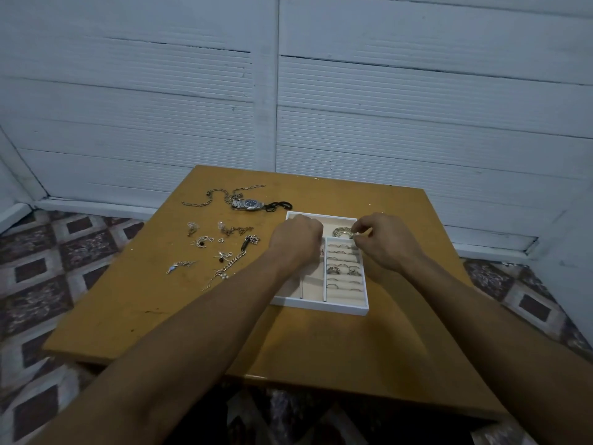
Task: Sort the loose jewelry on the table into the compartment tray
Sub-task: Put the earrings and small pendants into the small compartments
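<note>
White and shallow, the compartment tray sits near the middle of the desk, a little toward its right edge. Its ring rolls on the right side already carry several rings, and a cluster of silver bangles lies in the far right compartment. The right hand pinches something small and silvery at the edge of those bangles, fingertips closed on it; whether it is a ring or one of the bangles cannot be told. The left hand hovers curled over the tray's far left part, and whether it holds anything cannot be told either, since its fingers point away.

The sorting looks partly done. Much is left toward the desk's far left corner: a wristwatch, a long chain, a dark link piece, small earrings and pendants, and a bracelet beside the tray. The tray's left compartments are mostly hidden by the left forearm, and the dim light blurs the small pieces.
</note>
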